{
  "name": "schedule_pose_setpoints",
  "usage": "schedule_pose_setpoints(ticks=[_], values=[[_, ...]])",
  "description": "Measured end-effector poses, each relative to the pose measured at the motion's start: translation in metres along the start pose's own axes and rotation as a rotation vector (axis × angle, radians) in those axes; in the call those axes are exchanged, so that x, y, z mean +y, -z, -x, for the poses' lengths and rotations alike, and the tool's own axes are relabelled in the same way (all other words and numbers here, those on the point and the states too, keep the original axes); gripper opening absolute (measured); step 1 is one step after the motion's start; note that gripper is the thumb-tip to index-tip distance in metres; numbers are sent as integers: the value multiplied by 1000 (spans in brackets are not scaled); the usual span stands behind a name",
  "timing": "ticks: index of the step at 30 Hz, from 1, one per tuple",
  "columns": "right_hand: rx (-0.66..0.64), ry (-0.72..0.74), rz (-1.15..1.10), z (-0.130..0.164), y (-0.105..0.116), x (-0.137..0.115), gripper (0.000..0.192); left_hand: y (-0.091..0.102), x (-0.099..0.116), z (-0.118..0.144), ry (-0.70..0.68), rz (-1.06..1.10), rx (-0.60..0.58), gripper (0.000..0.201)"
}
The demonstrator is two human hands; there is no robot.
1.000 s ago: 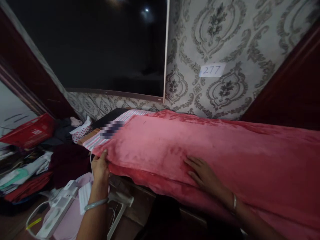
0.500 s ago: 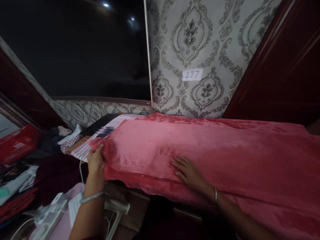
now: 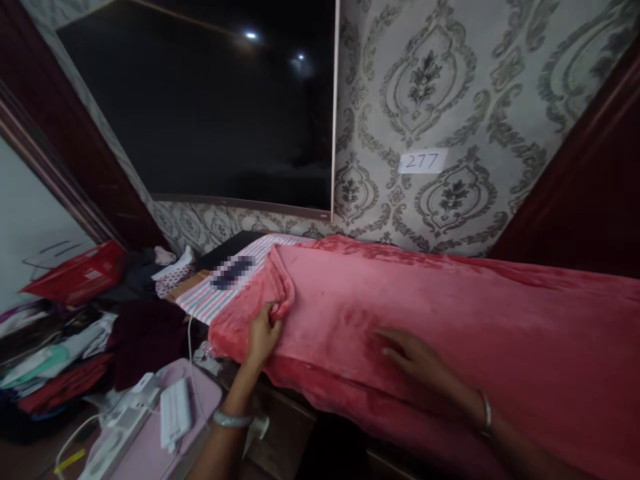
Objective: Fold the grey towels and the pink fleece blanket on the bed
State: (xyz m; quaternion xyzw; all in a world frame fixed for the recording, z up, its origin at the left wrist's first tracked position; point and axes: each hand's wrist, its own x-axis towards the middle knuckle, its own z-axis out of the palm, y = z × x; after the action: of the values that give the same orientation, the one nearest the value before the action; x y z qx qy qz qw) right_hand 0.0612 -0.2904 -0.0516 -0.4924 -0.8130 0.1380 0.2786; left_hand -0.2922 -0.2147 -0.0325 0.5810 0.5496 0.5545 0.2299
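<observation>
A red plush blanket (image 3: 480, 320) is spread along a surface with a striped cover (image 3: 197, 308). My left hand (image 3: 263, 331) is closed on the blanket's left end, which is folded back to the right in a thick roll. Further right, my right hand (image 3: 413, 352) has its fingers stretched out over the middle of the blanket, low on it or touching; I cannot tell which. Left of the fold, a dark pixelated object (image 3: 233, 272) rests on the stripes, its kind hidden.
A large television (image 3: 225, 113) hangs behind, beside a paper label marked 277 (image 3: 423, 161). At the lower left are a power strip (image 3: 120, 417), a white adapter (image 3: 176, 415), and a white cable (image 3: 191, 347). Piled clothes (image 3: 60, 380) and a red bag (image 3: 83, 270) lie beyond.
My left hand has drawn the blanket's left end rightward, folding it over and baring more striped cover. My right hand has lifted slightly or slid right. The view has shifted left.
</observation>
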Motion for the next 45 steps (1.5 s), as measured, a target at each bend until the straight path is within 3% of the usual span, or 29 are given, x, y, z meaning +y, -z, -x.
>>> schedule_pose_setpoints(ticks=[2,7,9,14,18,24,29,33,39,45], values=[[21,-4,-27,-21,7,3,44,8,-3,-1,36,82,163,13],[-2,-3,13,-87,7,27,45,43,-22,-9,190,273,573,24],[-34,-12,70,-115,0,38,46,57,-35,-9,262,348,668,26],[-101,-93,253,-184,-23,45,61,77,-56,-5,489,692,610,31],[-118,-229,406,-225,-42,32,63,82,-61,-8,584,790,592,29],[-242,-223,502,-243,-68,36,60,78,-73,-9,569,752,670,31],[-217,-263,485,-267,-75,48,62,75,-72,-5,567,717,647,32],[-213,-317,462,-303,-88,34,63,77,-68,-4,611,717,649,32],[-273,-160,427,-353,-116,3,62,76,-70,-3,634,744,684,40],[-136,-156,343,-392,-129,0,60,74,-68,1,616,717,668,53]])
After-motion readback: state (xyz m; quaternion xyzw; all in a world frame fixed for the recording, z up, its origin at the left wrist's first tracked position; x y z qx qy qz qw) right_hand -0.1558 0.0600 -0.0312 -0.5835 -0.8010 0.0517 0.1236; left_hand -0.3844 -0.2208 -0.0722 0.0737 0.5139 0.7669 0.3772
